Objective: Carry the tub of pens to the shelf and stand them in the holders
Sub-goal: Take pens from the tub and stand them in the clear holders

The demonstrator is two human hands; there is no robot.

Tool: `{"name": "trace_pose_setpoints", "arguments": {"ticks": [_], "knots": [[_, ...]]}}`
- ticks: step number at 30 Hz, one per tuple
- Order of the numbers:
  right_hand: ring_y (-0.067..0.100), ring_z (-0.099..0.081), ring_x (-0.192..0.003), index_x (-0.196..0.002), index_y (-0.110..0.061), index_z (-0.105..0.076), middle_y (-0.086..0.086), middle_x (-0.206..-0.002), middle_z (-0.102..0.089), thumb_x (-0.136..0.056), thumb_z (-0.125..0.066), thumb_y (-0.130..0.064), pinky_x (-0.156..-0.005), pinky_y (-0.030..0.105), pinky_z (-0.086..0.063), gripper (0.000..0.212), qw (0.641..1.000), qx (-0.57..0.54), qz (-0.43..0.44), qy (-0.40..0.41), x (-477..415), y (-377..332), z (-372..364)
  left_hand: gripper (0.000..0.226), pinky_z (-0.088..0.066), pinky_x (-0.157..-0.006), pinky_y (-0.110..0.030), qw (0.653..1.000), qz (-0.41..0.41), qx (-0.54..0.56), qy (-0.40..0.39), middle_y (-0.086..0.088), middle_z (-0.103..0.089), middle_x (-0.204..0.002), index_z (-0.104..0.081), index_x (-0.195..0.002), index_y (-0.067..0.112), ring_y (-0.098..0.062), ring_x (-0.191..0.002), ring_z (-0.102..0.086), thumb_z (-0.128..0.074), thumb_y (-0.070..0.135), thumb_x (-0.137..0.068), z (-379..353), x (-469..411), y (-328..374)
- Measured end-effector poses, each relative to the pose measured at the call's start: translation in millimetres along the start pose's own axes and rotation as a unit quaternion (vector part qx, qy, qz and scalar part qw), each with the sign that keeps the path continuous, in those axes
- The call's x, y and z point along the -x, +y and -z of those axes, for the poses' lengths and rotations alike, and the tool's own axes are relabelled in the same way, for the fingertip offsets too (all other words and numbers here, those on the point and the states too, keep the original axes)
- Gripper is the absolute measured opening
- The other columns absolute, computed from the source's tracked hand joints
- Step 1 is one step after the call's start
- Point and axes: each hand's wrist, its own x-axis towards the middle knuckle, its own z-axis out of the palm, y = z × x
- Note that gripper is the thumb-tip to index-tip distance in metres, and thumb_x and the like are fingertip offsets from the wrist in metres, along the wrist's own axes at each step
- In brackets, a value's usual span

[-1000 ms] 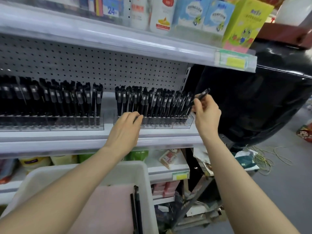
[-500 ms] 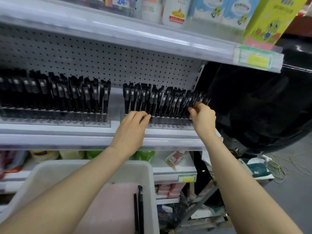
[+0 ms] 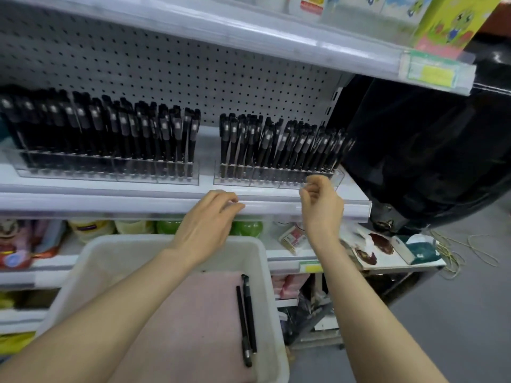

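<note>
At the shelf edge [image 3: 110,205], left hand [image 3: 206,225] hangs with fingers loosely spread, right hand [image 3: 322,205] loosely curled, both empty.

Head camera, close, facing forward-down at shelf [image 3: 166,205] front.

Holders [image 3: 110,175]: clear glossy plastic; tub [image 3: 124,240]: matt wht plastic; pegboard [image 3: 193,73]: matt, perf'd.

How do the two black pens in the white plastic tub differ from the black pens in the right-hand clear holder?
The two black pens lie flat on the pink liner of the white plastic tub; the black pens in the right-hand clear holder stand, leaning right. The tub pair lies loose; the holder pens are tightly packed. Both look slim and black.
</note>
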Motion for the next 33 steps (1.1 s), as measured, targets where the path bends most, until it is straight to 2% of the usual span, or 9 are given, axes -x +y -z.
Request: {"name": "trace_pose_setpoints", "arguments": {"ticks": [4, 10, 12, 16, 19, 24, 27, 30, 33], "knots": [[0.013, -0.06, -0.082, -0.11, -0.015, -0.064, -0.005, -0.087, -0.064, -0.093, -0.058, -0.008, -0.075, 0.026, -0.048, 0.019, 0.998, -0.007, -0.013, -0.054, 54, -12, -23, 0.041, -0.053, -0.082, -0.038, 1.0, -0.022, 0.007, 0.012, -0.011, -0.063, -0.116, -0.068, -0.118, 0.006, -0.028, -0.104, -0.055, -0.07, -0.002, -0.078, -6, 38, -17], [0.029, -0.065, -0.093, -0.111, -0.01, -0.067, 0.009, -0.097, -0.072, -0.093, -0.056, -0.008, -0.08, 0.035, -0.049, 0.021, 0.983, 0.082, 0.002, -0.166, 117, -20, -50, 0.048, -0.047, -0.093, -0.041, 1.0, -0.002, -0.008, -0.01, -0.016, -0.062, -0.119, -0.064, -0.122, 0.002, -0.032, -0.106, -0.054, -0.074, -0.001, -0.075, -13, 80, -40], [0.033, -0.062, -0.099, -0.116, -0.01, -0.064, 0.013, -0.105, -0.069, -0.094, -0.05, -0.006, -0.079, 0.036, -0.048, 0.026, 0.958, 0.163, 0.001, -0.234, 133, -22, -54, 0.05, -0.05, -0.092, -0.042, 1.0, 0.001, -0.001, -0.019, -0.017, -0.06, -0.121, -0.063, -0.123, 0.001, -0.034, -0.107, -0.053, -0.075, -0.001, -0.075, -16, 91, -45], [0.029, -0.065, -0.105, -0.112, -0.008, -0.056, 0.012, -0.113, -0.066, -0.09, -0.044, 0.008, -0.078, 0.035, -0.048, 0.03, 0.87, 0.368, 0.044, -0.325, 156, -31, -55, 0.053, -0.05, -0.093, -0.042, 1.0, 0.001, 0.01, -0.023, -0.018, -0.058, -0.122, -0.061, -0.125, -0.001, -0.035, -0.108, -0.05, -0.074, -0.004, -0.073, -17, 99, -46], [0.028, -0.064, -0.109, -0.117, -0.007, -0.054, 0.012, -0.119, -0.064, -0.089, -0.047, 0.009, -0.084, 0.035, -0.05, 0.033, 0.84, 0.414, 0.043, -0.348, 164, -32, -63, 0.054, -0.051, -0.093, -0.044, 1.0, 0.001, 0.019, -0.02, -0.019, -0.057, -0.122, -0.06, -0.125, -0.002, -0.036, -0.108, -0.049, -0.071, -0.006, -0.073, -17, 99, -44], [0.032, -0.061, -0.109, -0.118, -0.005, -0.051, 0.015, -0.118, -0.062, -0.089, -0.048, 0.006, -0.083, 0.036, -0.046, 0.031, 0.842, 0.379, 0.009, -0.384, 166, -30, -67, 0.055, -0.049, -0.096, -0.045, 0.999, 0.007, 0.014, -0.028, -0.018, -0.056, -0.124, -0.058, -0.128, -0.002, -0.036, -0.111, -0.049, -0.069, -0.005, -0.075, -17, 100, -43], [0.036, -0.061, -0.105, -0.124, -0.006, -0.043, 0.017, -0.113, -0.063, -0.088, -0.047, 0.008, -0.072, 0.038, -0.04, 0.039, 0.854, 0.355, -0.007, -0.381, 166, -28, -66, 0.055, -0.049, -0.096, -0.045, 0.999, 0.011, 0.009, -0.03, -0.018, -0.056, -0.124, -0.058, -0.128, -0.001, -0.035, -0.111, -0.048, -0.07, -0.005, -0.074, -16, 99, -41], [0.036, -0.062, -0.097, -0.126, -0.009, -0.041, 0.016, -0.105, -0.064, -0.088, -0.048, 0.006, -0.067, 0.037, -0.041, 0.041, 0.883, 0.297, -0.04, -0.362, 164, -23, -69, 0.055, -0.05, -0.094, -0.044, 0.999, 0.017, 0.0, -0.035, -0.017, -0.059, -0.121, -0.061, -0.125, 0.0, -0.035, -0.108, -0.052, -0.073, -0.005, -0.072, -13, 98, -38], [0.035, -0.064, -0.089, -0.12, -0.011, -0.049, 0.014, -0.094, -0.068, -0.09, -0.058, -0.007, -0.071, 0.039, -0.05, 0.032, 0.919, 0.229, -0.032, -0.319, 153, -22, -69, 0.053, -0.053, -0.087, -0.041, 0.998, 0.031, -0.013, -0.045, -0.014, -0.063, -0.115, -0.066, -0.12, 0.003, -0.034, -0.101, -0.059, -0.076, -0.005, -0.068, -9, 92, -37]]}}
